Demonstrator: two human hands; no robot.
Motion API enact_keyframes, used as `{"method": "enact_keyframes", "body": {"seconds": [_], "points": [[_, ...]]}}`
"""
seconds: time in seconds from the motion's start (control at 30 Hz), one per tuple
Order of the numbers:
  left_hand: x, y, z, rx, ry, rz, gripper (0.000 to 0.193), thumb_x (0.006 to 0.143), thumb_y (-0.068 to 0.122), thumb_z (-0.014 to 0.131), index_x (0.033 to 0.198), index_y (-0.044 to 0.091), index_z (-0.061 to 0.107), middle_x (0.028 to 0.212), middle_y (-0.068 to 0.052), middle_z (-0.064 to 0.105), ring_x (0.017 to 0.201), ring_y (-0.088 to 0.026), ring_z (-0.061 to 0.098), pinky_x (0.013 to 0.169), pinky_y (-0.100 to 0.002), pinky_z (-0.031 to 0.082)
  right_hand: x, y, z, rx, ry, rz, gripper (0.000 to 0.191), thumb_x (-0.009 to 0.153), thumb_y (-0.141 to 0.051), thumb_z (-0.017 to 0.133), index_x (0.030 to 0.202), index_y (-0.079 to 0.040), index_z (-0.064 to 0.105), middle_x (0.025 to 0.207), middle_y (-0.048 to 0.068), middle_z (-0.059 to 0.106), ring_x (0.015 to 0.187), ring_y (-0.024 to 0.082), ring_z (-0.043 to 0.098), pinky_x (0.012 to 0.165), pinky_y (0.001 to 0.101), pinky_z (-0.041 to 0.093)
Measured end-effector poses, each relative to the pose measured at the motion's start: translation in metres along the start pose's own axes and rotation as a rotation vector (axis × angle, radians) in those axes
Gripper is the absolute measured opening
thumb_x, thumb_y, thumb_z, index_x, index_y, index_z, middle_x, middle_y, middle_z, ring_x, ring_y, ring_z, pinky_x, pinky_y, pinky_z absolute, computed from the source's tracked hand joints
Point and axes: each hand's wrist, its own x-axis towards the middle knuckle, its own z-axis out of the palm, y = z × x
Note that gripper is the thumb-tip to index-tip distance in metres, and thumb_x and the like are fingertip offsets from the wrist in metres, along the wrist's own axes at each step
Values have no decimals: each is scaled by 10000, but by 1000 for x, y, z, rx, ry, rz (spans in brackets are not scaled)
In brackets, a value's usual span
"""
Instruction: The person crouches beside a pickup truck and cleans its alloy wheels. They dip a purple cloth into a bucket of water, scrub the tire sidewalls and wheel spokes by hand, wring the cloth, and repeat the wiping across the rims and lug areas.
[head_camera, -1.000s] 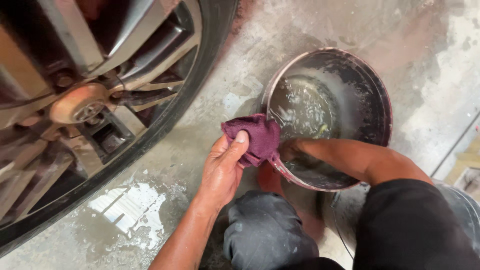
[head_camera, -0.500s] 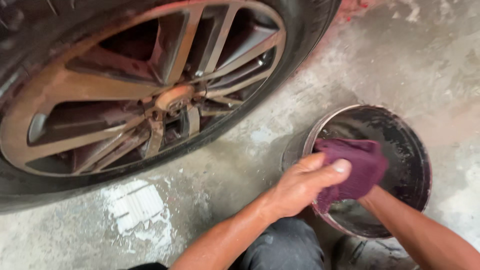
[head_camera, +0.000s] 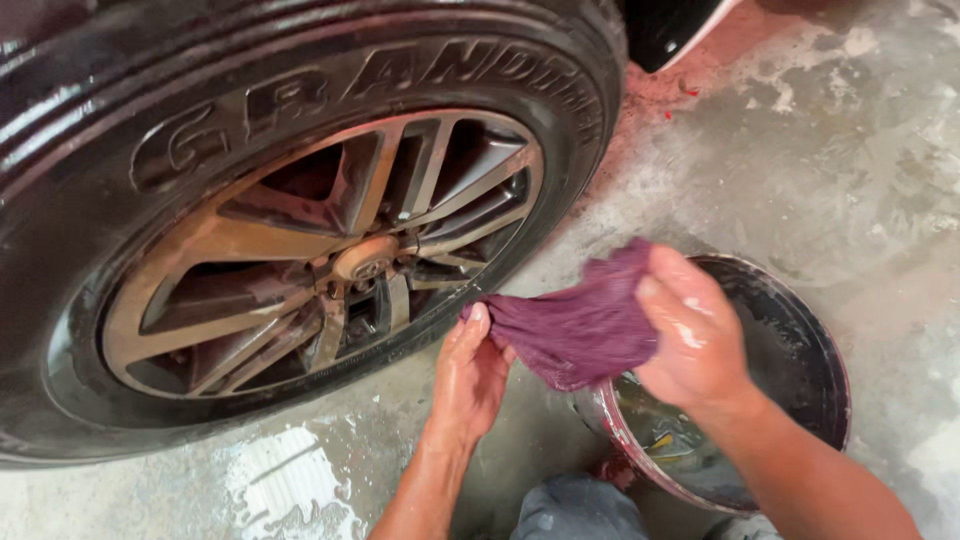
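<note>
A wet purple cloth hangs stretched between both my hands, just above the near rim of a dark round bucket. My left hand pinches the cloth's left corner. My right hand, wet and shiny, grips its upper right edge over the bucket. Murky water with a bit of yellow shows inside the bucket. To the left stands a car wheel with a dirty silver spoked rim in a black tyre.
The floor is wet grey concrete with a soapy puddle under the tyre. Reddish stains mark the concrete at the top right. My knee in dark trousers sits at the bottom edge, beside the bucket.
The cloth has come up out of the bucket and is now spread between both hands. My right hand moved from inside the bucket onto the cloth. The view shifted toward the wheel.
</note>
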Motion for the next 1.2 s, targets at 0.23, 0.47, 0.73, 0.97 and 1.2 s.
{"method": "enact_keyframes", "body": {"seconds": [0.23,0.47,0.73,0.97,1.2], "points": [[-18,11,15,-167,-238,-189,736,1021,639,411,1378,19,587,1349,-206,646,1244,-327,616,1081,-425,490,8,59,61,-1158,-320,-212,121,971,-42,626,1079,-28,680,879,108,672,842,266,634,756,390,565],[-16,3,-25,-363,-172,-9,550,1151,515,412,1435,70,567,1373,-123,642,1238,-269,625,1106,-428,483,0,111,66,-1227,-215,-391,384,1006,-42,529,1387,-11,561,1282,175,620,1181,374,599,1032,407,460],[-22,-12,-44,-101,83,126,502,1120,388,540,1561,150,512,1486,-23,613,1291,-181,627,1136,-400,497,12,148,64,-1284,-429,-459,609,1105,-362,346,1572,29,367,1655,225,360,1570,388,265,1294,444,160],[-13,-11,-65,-50,105,152,398,1050,333,574,1405,156,541,1319,-35,628,1106,-181,611,958,-377,521,-1,167,61,-873,-376,-290,614,1142,-380,334,1546,82,362,1629,229,380,1542,343,328,1271,423,219],[-16,-20,-66,693,342,293,325,1047,275,595,1228,24,694,1158,-82,711,1018,-116,623,871,-320,540,42,177,34,-55,299,192,467,1125,-327,424,1296,63,616,1248,124,679,1113,217,630,1031,357,498]]}}
